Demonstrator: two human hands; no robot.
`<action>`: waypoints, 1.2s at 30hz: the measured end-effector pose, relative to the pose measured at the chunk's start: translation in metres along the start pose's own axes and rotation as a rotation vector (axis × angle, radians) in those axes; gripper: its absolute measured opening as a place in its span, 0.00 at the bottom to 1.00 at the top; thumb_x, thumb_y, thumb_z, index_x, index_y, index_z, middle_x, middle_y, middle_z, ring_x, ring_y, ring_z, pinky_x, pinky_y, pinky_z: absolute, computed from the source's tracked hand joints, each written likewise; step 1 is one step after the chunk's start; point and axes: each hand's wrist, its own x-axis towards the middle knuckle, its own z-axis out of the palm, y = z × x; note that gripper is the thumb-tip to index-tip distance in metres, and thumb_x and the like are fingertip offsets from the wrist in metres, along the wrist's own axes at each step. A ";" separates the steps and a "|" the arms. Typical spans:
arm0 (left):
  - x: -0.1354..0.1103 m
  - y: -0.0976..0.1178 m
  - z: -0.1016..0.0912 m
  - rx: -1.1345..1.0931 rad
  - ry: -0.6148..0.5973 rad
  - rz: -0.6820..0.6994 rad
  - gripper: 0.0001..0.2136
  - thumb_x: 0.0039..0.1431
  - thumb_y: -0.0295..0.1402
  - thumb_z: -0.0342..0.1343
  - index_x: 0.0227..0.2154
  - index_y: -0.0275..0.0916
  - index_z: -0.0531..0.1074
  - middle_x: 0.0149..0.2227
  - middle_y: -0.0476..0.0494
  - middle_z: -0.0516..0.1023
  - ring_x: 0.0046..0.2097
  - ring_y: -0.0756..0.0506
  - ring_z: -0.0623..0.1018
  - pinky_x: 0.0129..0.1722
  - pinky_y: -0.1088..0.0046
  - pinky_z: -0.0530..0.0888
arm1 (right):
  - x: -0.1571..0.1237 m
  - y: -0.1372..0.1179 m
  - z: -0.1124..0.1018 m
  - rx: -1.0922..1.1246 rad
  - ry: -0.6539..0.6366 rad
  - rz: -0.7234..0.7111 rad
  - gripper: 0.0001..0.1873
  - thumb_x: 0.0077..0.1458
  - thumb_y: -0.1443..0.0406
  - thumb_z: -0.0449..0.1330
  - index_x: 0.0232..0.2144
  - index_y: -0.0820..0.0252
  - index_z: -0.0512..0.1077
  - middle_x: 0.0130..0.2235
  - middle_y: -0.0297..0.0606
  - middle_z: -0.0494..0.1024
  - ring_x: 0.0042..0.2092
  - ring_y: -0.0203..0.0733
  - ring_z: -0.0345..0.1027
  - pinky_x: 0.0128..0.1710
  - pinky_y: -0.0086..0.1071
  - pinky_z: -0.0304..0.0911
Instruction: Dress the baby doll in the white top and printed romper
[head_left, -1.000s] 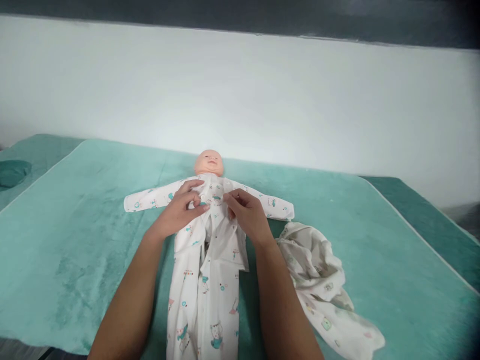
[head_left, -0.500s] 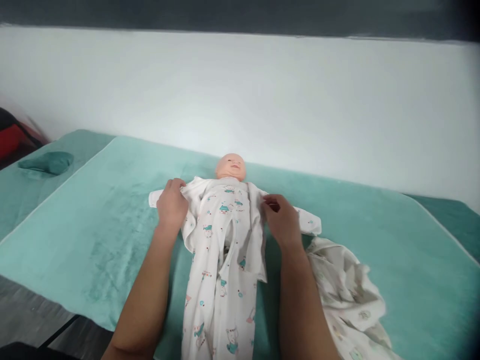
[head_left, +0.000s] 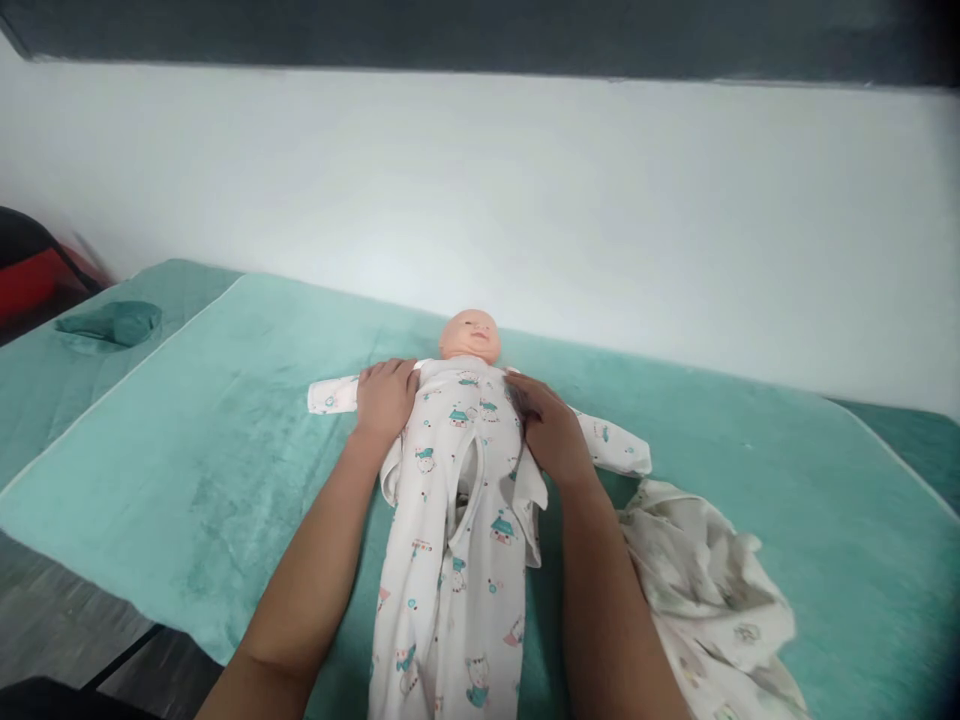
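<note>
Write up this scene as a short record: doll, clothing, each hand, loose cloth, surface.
Doll: face up, head toward the wall
Printed overall: over the doll's torso, slit at the crotch, lower end cut off by the frame
Printed jacket: front open, one sleeve out to each side
Left hand: on the jacket near the doll's shoulder, grip unclear
Right hand: on the jacket's other side, grip unclear
Loose cloth: crumpled, to the person's right
Surface: green cover
</note>
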 end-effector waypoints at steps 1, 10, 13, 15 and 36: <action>0.001 -0.002 -0.001 0.037 0.002 -0.036 0.17 0.72 0.35 0.42 0.51 0.42 0.76 0.49 0.39 0.81 0.52 0.37 0.77 0.53 0.58 0.67 | 0.002 0.009 -0.004 -0.048 0.014 -0.011 0.34 0.45 0.73 0.49 0.53 0.56 0.76 0.61 0.39 0.75 0.64 0.47 0.65 0.67 0.48 0.57; 0.009 -0.015 -0.009 0.086 -0.037 -0.202 0.17 0.71 0.34 0.42 0.37 0.42 0.77 0.43 0.39 0.82 0.46 0.38 0.79 0.42 0.63 0.67 | -0.001 -0.015 -0.026 -0.362 0.216 -0.036 0.26 0.51 0.72 0.49 0.49 0.56 0.78 0.55 0.43 0.78 0.59 0.54 0.69 0.61 0.52 0.62; 0.009 -0.014 -0.008 0.083 -0.044 -0.209 0.17 0.71 0.34 0.41 0.37 0.42 0.78 0.44 0.39 0.82 0.47 0.37 0.79 0.43 0.63 0.67 | 0.010 -0.066 -0.002 -0.247 0.059 -0.144 0.22 0.59 0.70 0.50 0.53 0.56 0.74 0.56 0.43 0.77 0.57 0.50 0.69 0.59 0.46 0.64; 0.009 -0.013 -0.008 0.091 -0.048 -0.201 0.18 0.71 0.35 0.41 0.37 0.42 0.78 0.44 0.39 0.82 0.47 0.37 0.79 0.43 0.63 0.67 | 0.025 -0.095 0.025 -0.305 -0.092 -0.207 0.19 0.62 0.70 0.52 0.53 0.59 0.73 0.55 0.46 0.77 0.58 0.52 0.68 0.57 0.45 0.63; 0.004 -0.019 -0.003 0.103 0.058 -0.161 0.21 0.71 0.38 0.38 0.41 0.40 0.78 0.47 0.35 0.82 0.52 0.35 0.76 0.47 0.60 0.64 | 0.078 -0.115 0.100 -0.857 -0.519 -0.210 0.16 0.66 0.59 0.56 0.53 0.54 0.73 0.53 0.46 0.77 0.54 0.54 0.69 0.54 0.46 0.61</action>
